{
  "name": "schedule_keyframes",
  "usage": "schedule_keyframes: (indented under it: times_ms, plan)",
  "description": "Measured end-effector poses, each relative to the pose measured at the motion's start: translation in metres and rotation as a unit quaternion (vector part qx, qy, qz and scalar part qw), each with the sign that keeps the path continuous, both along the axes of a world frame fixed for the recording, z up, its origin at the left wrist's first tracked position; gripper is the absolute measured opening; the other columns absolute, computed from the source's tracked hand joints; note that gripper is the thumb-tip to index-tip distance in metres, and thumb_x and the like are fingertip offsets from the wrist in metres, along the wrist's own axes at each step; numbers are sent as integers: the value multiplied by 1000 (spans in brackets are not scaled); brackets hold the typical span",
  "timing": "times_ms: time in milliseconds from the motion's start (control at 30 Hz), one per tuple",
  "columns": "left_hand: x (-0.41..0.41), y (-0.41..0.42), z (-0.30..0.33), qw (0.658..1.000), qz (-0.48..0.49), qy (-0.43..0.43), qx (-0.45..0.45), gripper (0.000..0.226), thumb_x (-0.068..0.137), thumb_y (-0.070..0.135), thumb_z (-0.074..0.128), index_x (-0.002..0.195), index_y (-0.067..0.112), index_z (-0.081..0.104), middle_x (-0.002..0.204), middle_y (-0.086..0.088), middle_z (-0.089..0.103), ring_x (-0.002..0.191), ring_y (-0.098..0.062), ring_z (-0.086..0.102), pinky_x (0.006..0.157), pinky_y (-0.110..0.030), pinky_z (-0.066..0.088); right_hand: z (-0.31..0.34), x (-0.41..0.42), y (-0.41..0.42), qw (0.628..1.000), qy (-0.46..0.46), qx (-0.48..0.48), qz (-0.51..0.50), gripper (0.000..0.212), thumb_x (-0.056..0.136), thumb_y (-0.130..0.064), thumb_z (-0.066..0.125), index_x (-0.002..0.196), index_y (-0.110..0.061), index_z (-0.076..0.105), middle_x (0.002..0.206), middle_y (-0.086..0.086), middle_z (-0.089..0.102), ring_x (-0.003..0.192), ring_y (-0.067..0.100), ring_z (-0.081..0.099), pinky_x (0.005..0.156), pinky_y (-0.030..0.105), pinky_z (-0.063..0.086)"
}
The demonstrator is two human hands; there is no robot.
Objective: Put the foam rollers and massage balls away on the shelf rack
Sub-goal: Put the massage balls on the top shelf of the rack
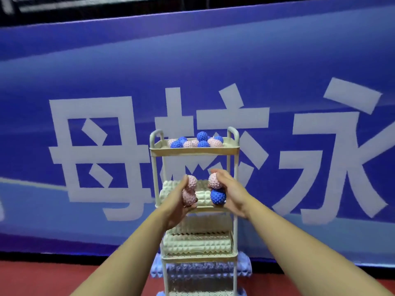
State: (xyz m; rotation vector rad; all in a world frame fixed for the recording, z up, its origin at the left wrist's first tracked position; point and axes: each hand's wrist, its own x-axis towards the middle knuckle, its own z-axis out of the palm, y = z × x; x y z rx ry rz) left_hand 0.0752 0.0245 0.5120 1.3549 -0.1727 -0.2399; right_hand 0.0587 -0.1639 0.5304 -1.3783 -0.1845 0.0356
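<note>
A cream shelf rack stands in front of me. Its top tray holds several blue and pink spiky massage balls. My left hand grips two pink spiky balls, one above the other. My right hand grips a pink ball above a blue ball. Both hands are raised in front of the second shelf, below the top tray. Cream ridged foam rollers lie on the middle shelves. Pale blue rollers sit on the lowest level, sticking out at the sides.
A large blue banner with white characters covers the wall right behind the rack. Red floor lies under it. A dark strip runs along the banner's foot.
</note>
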Motion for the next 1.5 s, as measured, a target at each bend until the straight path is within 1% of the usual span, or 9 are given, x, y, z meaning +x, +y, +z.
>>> schedule_keyframes:
  times_ms: [133, 200, 367, 533, 667, 867, 1133, 1400, 1500]
  plan:
    - [13, 10, 59, 995, 29, -94, 15, 45, 98, 59, 47, 113, 20, 63, 93, -1, 59, 82, -17, 52, 67, -29, 41, 59, 11, 7, 994, -59, -79, -44, 29, 105, -42, 46, 105, -18, 63, 90, 5, 69, 76, 16, 63, 63, 33, 53]
    - [23, 16, 83, 987, 58, -146, 43, 44, 99, 59, 46, 116, 24, 66, 99, 0, 65, 86, -18, 54, 69, -30, 42, 84, 23, 5, 981, -103, -143, -77, 40, 105, -48, 44, 100, -15, 66, 82, 3, 69, 77, 17, 63, 67, 37, 55]
    - [53, 23, 129, 961, 131, -220, 106, 30, 102, 54, 45, 105, 28, 60, 103, -3, 69, 87, -15, 61, 75, -35, 46, 129, 65, -3, 904, -175, -363, -146, 52, 98, -68, 34, 117, -25, 57, 103, 2, 68, 107, 23, 62, 86, 42, 55]
    - [114, 40, 154, 918, 170, -258, 249, 66, 97, 68, 35, 127, 13, 56, 121, -8, 62, 95, -16, 58, 79, -33, 50, 148, 110, -12, 834, -183, -505, -129, 52, 105, -57, 30, 140, -21, 41, 124, 2, 60, 103, 13, 59, 67, 23, 45]
    - [148, 49, 153, 898, 207, -204, 330, 99, 75, 90, 25, 142, 20, 45, 147, -9, 48, 124, -28, 54, 104, -51, 47, 136, 144, -17, 818, -176, -527, -152, 56, 104, -59, 28, 144, -22, 36, 136, 10, 56, 115, 18, 57, 85, 32, 53]
    - [153, 34, 146, 790, 191, -273, 516, 44, 106, 47, 26, 123, 21, 56, 133, -15, 56, 119, -29, 54, 103, -48, 49, 115, 160, -22, 803, -161, -551, -159, 59, 101, -63, 30, 141, -19, 37, 127, 12, 51, 114, 21, 54, 92, 41, 55]
    - [162, 34, 142, 850, 183, -236, 434, 53, 103, 53, 36, 131, 9, 46, 126, -8, 53, 114, -25, 57, 79, -28, 45, 113, 157, -22, 791, -175, -562, -169, 54, 99, -63, 39, 138, -26, 41, 125, 7, 52, 119, 22, 51, 95, 45, 55]
    - [160, 21, 147, 850, 221, -290, 379, 54, 100, 61, 39, 133, 17, 45, 118, 0, 60, 100, -16, 61, 75, -27, 48, 129, 151, -4, 867, -232, -402, -183, 54, 92, -51, 67, 137, -27, 47, 122, -6, 60, 104, 14, 64, 74, 23, 55]
    - [162, 16, 143, 884, 173, -279, 334, 51, 100, 61, 42, 128, 18, 45, 112, -3, 70, 82, -18, 72, 73, -29, 60, 131, 155, 6, 881, -208, -392, -163, 43, 96, -56, 57, 124, -25, 53, 110, -3, 69, 81, 16, 73, 70, 31, 62]
